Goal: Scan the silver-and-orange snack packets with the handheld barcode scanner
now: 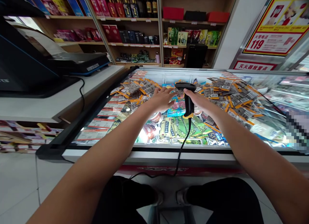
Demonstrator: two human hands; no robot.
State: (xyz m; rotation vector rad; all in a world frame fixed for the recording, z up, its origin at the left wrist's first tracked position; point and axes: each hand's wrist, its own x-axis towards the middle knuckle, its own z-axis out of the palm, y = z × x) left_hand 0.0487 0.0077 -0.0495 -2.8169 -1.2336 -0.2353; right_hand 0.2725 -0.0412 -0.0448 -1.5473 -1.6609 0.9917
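Note:
A black barcode scanner [189,105] with yellow trim stands upright in my right hand [197,99], the thumb near its head. Its cable runs down over the freezer's front edge. My left hand [162,100] is stretched out beside the scanner with its fingers apart, holding nothing. Under both hands is a glass-topped chest freezer [149,154]. Small packets with barcodes and orange edges lie on the glass in a left pile [132,88] and a larger right pile [241,95]. Green frozen-treat packages [191,127] show through the glass.
A counter [31,106] with a printer-like machine [82,61] and a dark screen-like device [26,63] stands at left. Price labels [103,119] line the freezer's left part. Stocked shelves [135,19] are behind. A red-and-yellow sign [277,27] hangs at right.

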